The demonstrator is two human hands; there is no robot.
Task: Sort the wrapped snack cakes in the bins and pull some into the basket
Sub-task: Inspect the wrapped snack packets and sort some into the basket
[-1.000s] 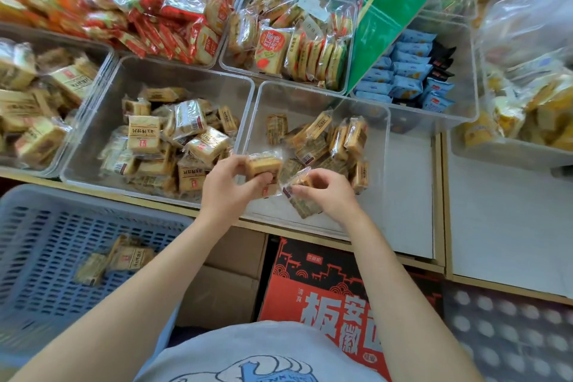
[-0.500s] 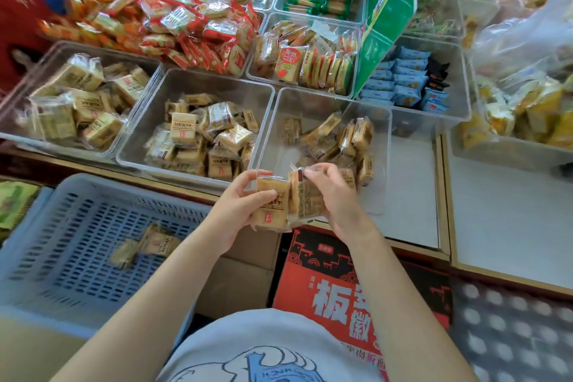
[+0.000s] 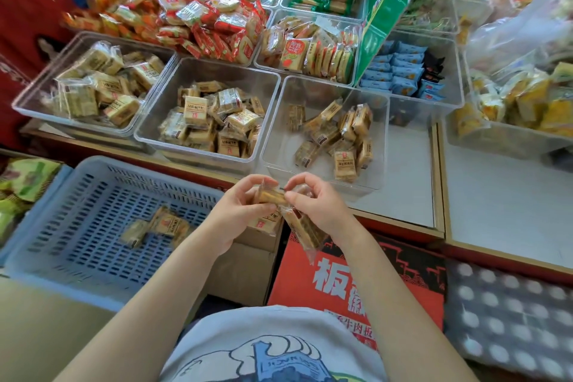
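Left hand [image 3: 238, 211]: fingers curled round wrapped snack cakes [image 3: 269, 197], held in front of the bins, over the gap between basket and counter.
Right hand [image 3: 316, 206]: touching the left; thumb and forefinger pinch the same top cake, and a second wrapped cake [image 3: 305, 232] hangs from under the palm.
Blue basket [image 3: 77, 195]: low at left; a few wrapped cakes [image 3: 158, 226] lie on its slotted floor.
Right clear bin [image 3: 381, 146]: sparse, cakes gathered toward the back right.
Middle clear bin [image 3: 148, 124]: heaped with like cakes.
Left clear bin [image 3: 37, 84]: also heaped.
Red carton [image 3: 356, 282]: below the counter, under the right forearm.
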